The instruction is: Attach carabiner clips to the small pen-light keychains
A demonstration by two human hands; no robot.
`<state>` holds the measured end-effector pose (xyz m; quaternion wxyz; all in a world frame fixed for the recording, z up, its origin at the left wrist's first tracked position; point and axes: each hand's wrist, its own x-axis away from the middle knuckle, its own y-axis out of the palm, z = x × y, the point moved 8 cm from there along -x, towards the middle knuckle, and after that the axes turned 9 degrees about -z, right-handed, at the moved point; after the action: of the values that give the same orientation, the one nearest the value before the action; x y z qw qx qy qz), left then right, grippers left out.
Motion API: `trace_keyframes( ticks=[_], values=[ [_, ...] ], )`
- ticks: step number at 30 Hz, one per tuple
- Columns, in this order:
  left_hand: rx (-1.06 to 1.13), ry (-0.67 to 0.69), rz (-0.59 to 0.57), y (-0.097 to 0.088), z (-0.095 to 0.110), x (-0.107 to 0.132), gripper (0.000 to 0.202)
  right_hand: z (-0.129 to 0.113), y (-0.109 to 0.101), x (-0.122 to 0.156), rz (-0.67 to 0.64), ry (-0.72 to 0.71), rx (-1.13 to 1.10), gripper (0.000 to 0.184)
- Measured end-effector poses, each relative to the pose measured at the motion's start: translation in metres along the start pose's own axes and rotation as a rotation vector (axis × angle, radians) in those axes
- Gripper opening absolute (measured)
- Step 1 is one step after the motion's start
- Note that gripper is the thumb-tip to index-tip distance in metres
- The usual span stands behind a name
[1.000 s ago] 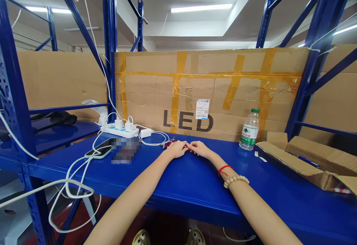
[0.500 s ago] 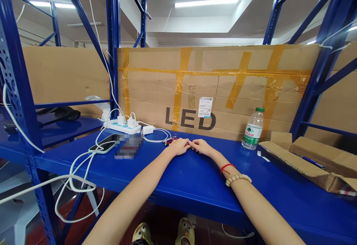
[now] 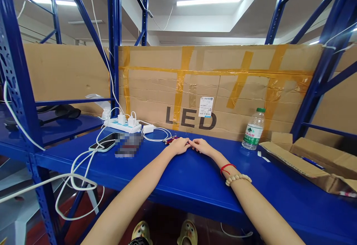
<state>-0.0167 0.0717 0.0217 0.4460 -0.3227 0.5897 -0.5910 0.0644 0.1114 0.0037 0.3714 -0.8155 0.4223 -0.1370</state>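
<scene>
Slim reddish pen-like sticks lie at the bare left hand, poking past its outer edge; that hand rests knuckles-up, fingers curled, meeting the bare right hand's bent fingertips; whether either grips anything, I cannot tell; the sticks look light, stiff, smooth, best pinched mid-barrel; both forearms reach forward over the glossy blue tabletop.

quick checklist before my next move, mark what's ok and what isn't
1. Left hand at the slim reddish items: ok, their ends show past it.
2. Right hand has a firm hold: cannot tell, fingertips too small to judge.
3. Bottle upright and capped: ok.
4. Cardboard box open: ok.
5. White cable clear of the table's front edge: not ok, loops hang there.
</scene>
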Motion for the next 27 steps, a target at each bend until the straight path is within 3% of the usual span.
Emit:
trace_keyframes(
  ticks=[27],
  values=[
    [0.027,-0.021,-0.031,0.0,0.002,0.001,0.036,0.01,0.001,-0.008,-0.013,0.007,-0.092,0.031]
  ],
)
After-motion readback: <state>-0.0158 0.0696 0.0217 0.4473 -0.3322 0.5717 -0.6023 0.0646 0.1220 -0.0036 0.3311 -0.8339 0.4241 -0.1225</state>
